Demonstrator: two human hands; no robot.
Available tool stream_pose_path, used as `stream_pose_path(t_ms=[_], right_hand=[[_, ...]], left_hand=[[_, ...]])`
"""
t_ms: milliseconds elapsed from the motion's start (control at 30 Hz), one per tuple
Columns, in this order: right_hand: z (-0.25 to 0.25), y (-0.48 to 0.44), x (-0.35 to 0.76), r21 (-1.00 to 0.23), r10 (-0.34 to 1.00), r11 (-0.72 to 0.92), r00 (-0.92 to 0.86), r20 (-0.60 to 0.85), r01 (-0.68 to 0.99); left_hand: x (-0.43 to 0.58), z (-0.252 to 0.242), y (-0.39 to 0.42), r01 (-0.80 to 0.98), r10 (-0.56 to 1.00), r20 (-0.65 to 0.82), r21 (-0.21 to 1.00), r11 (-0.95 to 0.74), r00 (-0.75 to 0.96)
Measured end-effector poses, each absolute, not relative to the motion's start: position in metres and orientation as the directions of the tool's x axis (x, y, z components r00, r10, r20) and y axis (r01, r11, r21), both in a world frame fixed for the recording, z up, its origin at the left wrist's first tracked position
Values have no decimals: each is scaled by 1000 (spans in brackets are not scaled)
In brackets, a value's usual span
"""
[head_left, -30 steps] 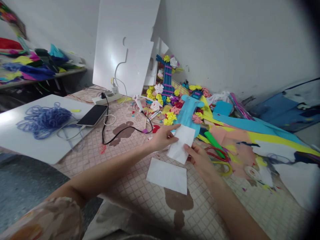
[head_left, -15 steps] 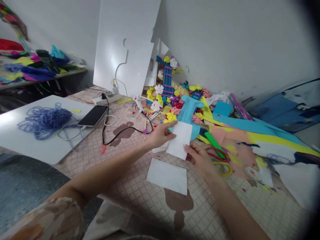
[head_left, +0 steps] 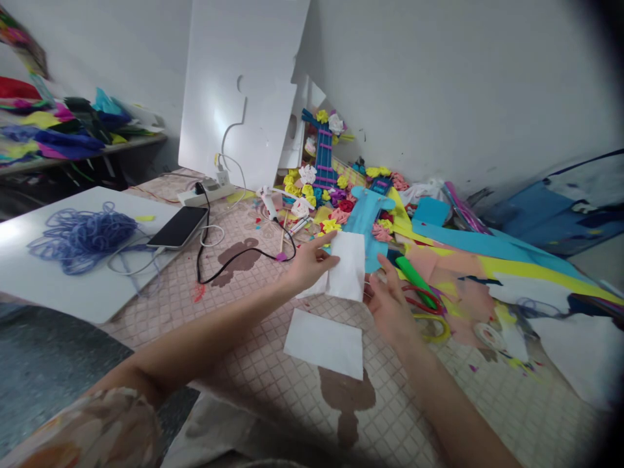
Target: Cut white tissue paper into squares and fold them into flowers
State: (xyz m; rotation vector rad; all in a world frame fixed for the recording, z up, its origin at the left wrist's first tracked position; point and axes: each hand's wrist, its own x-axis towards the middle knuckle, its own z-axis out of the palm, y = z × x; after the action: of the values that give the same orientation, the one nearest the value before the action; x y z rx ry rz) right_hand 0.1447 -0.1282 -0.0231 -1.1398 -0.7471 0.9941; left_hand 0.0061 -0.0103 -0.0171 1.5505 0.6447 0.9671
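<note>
white paper sheet (head_left: 349, 260) is being held over the patterned counter (head_left: 253, 344), on the near side of the light-blue cut-out (head_left: 363, 211), which is being partly covered from view by it. whether its lower edge is being rested on the counter cannot be told. the sheet is being gripped at its left edge by the left hand (head_left: 309, 263), the thumb and index finger being clamped on the paper. the fingers of the right hand (head_left: 390, 309) are being held apart just beside the right edge; whether the paper is being touched by them cannot be told. a second white sheet (head_left: 324, 344) is being supported flat on the counter, nearer the wearer and apart from both hands. a further white piece (head_left: 312, 289) is being partly hidden by the left hand and the held sheet. near the right hand, a long green object (head_left: 414, 281) is being crossed by a red loop handle (head_left: 429, 301), a yellow loop handle (head_left: 441, 331) being seen just below. yellow paper flowers (head_left: 329, 225) are being noted beside the cut-out.
</note>
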Motion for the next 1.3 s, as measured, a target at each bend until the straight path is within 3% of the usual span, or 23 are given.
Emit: stream_pose_path(t_ms=[167, 400, 533, 633, 867, 1033, 1167, 1300], right_hand=[[-19, -132, 136, -980, 969, 146, 217, 115, -133], [-29, -132, 142, -986, 987, 156, 42, 153, -65], [-32, -131, 143, -992, 985, 119, 132, 114, -32], [-32, -129, 140, -977, 967, 164, 219, 132, -138], [-31, -127, 145, -953, 953, 190, 276, 121, -236], [-34, -126, 148, -953, 948, 199, 292, 127, -230], [-29, -126, 154, -979, 939, 199, 293, 180, -36], [-14, -133, 191, -913, 936, 126, 259, 239, 388]], left_hand=[[5, -13, -6, -241, 894, 156, 969, -56, 421], [5, -9, -9, -305, 899, 148, 952, -17, 413], [5, -11, -8, -302, 903, 151, 953, -25, 403], [5, -13, -5, -302, 908, 162, 952, -41, 386], [5, -17, 2, -339, 914, 210, 937, -86, 347], [3, -15, 2, -244, 884, 194, 965, -94, 426], [2, -13, 1, -171, 867, 146, 983, -72, 477], [0, -13, 3, -104, 858, 127, 991, -86, 497]])
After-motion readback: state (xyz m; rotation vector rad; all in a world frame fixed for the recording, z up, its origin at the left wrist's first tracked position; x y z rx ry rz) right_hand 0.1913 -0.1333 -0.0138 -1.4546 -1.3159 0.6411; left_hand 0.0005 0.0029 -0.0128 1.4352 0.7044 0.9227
